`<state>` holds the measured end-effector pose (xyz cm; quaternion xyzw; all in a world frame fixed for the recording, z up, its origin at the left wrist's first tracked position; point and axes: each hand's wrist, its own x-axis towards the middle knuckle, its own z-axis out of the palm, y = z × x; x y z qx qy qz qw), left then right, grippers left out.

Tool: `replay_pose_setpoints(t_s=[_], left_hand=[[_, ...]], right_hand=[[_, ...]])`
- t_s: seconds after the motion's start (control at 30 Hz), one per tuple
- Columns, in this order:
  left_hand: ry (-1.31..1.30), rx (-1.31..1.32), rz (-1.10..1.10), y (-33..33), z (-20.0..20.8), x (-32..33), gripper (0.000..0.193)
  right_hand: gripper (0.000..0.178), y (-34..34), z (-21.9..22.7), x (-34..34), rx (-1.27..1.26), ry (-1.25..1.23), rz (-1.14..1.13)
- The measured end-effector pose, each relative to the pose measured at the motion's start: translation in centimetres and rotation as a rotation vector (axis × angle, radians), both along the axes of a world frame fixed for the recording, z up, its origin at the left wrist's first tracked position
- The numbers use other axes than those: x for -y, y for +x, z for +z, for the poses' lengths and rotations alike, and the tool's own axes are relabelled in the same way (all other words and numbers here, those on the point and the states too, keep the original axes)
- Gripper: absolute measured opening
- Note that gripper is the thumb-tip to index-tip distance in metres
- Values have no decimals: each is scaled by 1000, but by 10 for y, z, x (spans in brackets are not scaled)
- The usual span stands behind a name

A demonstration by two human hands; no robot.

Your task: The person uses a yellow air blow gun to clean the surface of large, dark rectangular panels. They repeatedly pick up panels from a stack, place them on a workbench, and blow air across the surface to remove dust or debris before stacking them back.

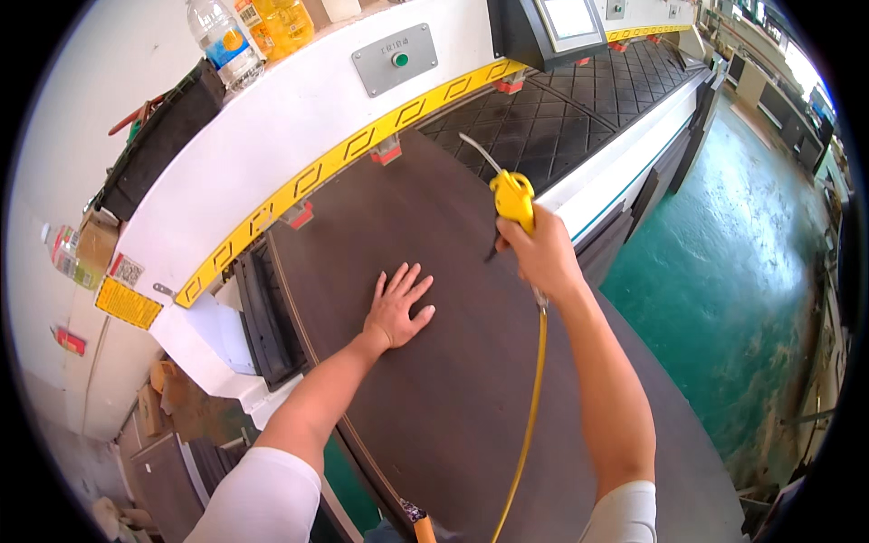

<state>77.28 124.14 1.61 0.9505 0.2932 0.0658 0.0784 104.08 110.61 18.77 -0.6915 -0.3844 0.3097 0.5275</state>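
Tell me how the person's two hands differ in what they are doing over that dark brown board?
The left hand lies flat, fingers spread, palm pressed on the dark brown board; the right hand is closed around a yellow air blow gun and held above the board. The left hand holds nothing; the right hand's tool trails a yellow hose back toward the person. Both are bare and reach over the same board.

yellow hose (529, 407) cut off at lower edge; bottles (237, 32) cropped at top edge.
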Motion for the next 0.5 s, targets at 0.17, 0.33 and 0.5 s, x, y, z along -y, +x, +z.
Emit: replay_pose_setpoints(t_s=[0.17, 0.33, 0.5], left_hand=[[17, 20, -24, 4, 2, -3, 64], [4, 35, -8, 0, 3, -4, 64], [-40, 43, -13, 6, 6, -4, 64]], right_hand=[[23, 13, 45, -97, 2, 219, -30], [24, 2, 63, -142, 0, 141, 4], [22, -1, 71, -145, -27, 102, -25]])
